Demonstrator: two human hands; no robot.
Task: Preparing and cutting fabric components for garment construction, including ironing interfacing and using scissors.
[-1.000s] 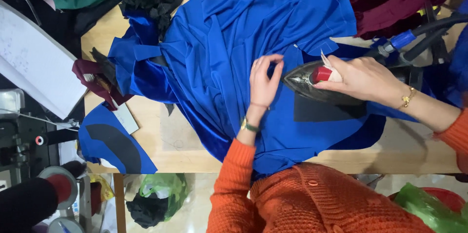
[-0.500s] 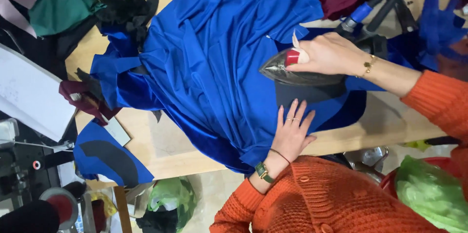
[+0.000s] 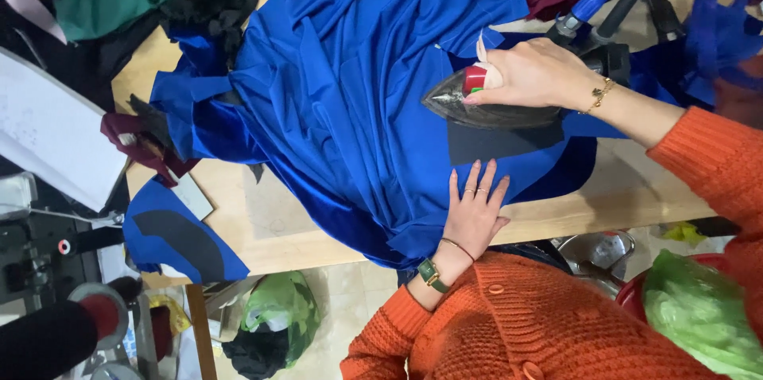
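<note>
Head view: a large royal-blue garment [image 3: 350, 102] is spread in loose folds across the wooden table [image 3: 270, 221], with its lower edge bunched at the near table edge. A dark, pointed steam iron [image 3: 489, 106] with a red button is set on the blue fabric, just above a black fabric panel [image 3: 501, 141] lying on the garment. The right hand [image 3: 532, 74] is closed around the iron's handle. The left hand [image 3: 474, 209] is laid flat on the blue fabric, fingers extended and slightly spread, gripping nothing. Compared with the frame half a second earlier, the iron and both hands are found in nearly the same positions on the garment. One second earlier, the left hand was placed higher, directly beside the iron's tip.
</note>
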